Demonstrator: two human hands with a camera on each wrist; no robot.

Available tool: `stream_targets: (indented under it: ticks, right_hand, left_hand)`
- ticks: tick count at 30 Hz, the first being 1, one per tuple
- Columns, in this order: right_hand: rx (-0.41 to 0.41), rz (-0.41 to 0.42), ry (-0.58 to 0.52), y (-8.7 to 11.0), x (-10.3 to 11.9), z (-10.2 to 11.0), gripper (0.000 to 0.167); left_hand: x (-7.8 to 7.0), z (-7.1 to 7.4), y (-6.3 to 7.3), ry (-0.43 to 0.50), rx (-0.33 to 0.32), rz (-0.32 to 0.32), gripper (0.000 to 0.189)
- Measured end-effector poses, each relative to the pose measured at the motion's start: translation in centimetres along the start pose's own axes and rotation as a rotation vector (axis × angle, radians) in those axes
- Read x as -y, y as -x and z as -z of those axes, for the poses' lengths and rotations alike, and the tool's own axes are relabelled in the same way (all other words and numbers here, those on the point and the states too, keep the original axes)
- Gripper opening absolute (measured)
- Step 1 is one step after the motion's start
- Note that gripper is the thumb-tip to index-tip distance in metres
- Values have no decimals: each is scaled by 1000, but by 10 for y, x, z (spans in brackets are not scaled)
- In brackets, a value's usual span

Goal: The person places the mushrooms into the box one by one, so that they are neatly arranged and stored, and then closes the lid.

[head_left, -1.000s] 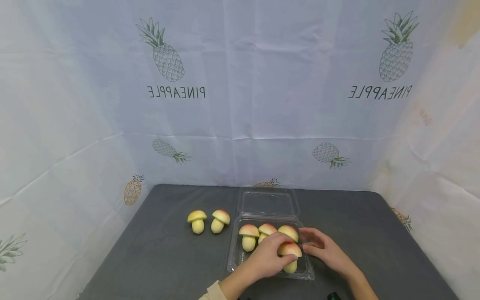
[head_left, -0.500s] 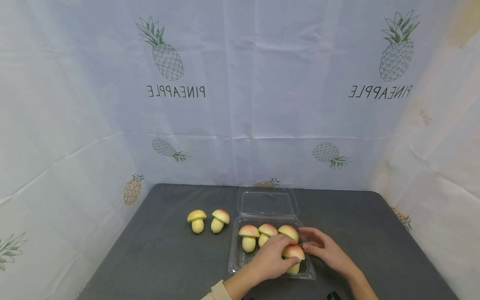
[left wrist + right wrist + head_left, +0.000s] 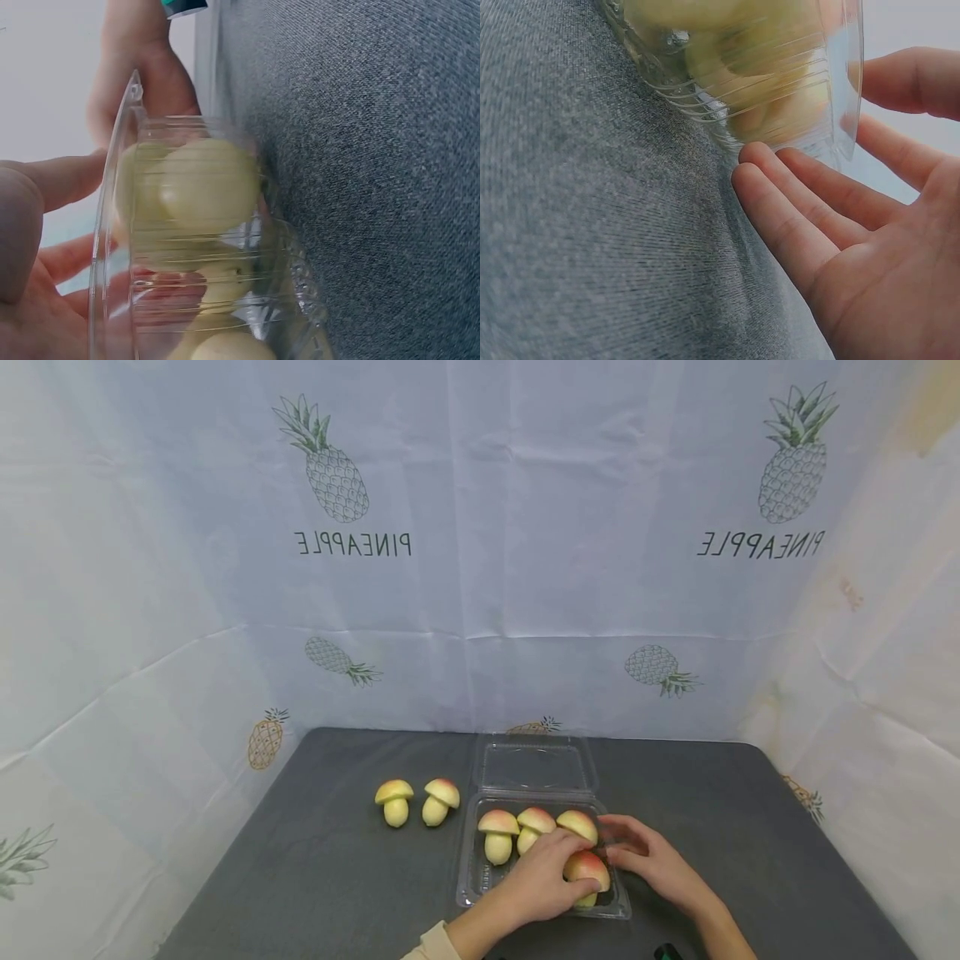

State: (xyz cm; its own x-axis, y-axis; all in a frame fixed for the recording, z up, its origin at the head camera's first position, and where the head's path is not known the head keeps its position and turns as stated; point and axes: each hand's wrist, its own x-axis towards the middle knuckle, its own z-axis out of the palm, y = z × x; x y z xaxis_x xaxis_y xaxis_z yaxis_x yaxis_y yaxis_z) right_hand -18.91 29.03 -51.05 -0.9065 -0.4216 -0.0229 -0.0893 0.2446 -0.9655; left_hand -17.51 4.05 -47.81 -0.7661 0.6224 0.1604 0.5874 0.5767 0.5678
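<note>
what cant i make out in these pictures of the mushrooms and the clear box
Head view: the whole front mushroom, partly covered by the left hand.
Head view: the black-and-green object, cut off by the bottom edge.
Right wrist view: outlines of the packed mushrooms, blurred behind the ribbed wall of the clear clamshell.

Mushroom-shaped piece (image 3: 588,870) shifted and turned in the clear box (image 3: 474,878).
Over the past second, the piece at the box's near right corner has been moved slightly to the right and toward the near edge by the left grip (image 3: 542,878), which has itself been shifted a little rightward. Since half a second ago, the cap has been turned, so that more of its reddish top is exposed and less of the stem is seen. The box has also been nudged marginally rightward.
</note>
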Motion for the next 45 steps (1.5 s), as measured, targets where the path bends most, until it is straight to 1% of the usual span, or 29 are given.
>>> stream_targets:
  ticks: [6, 8, 12, 14, 18, 22, 26, 29, 32, 40, 45]
  right_hand:
    - [5, -6, -15, -1, 1, -1, 55]
    - [7, -6, -23, -1, 1, -1, 55]
    - [3, -6, -35, -1, 2, 0, 55]
    - [2, -9, -36, -1, 3, 0, 55]
    - [1, -23, -39, -1, 3, -1, 55]
    - [4, -11, -36, -1, 3, -2, 55]
    - [-15, -16, -30, -1, 3, -2, 55]
    - [-27, -23, -21, -1, 3, -2, 55]
    - [-24, -28, -18, -1, 4, -2, 56]
    - [-12, -9, -26, -1, 4, -1, 56]
    - [-17, -16, -26, -1, 4, -1, 56]
  left_hand:
    - [-1, 6, 2, 1, -12, -2, 46]
    - [-1, 10, 3, 20, -7, 11, 45]
    - [-2, 21, 6, 93, 5, 58, 44]
    - [-3, 26, 9, 117, 2, 64, 43]
    - [-2, 35, 14, 132, -44, 20, 39]
    - [2, 45, 21, 134, -125, -47, 29]
    - [8, 56, 28, 156, -189, -49, 24]
    - [14, 64, 32, 193, -217, -36, 25]
    - [20, 69, 36, 205, -234, -37, 23]
    - [36, 82, 47, 130, -272, -44, 19]
    - [45, 88, 52, 98, -321, -49, 19]
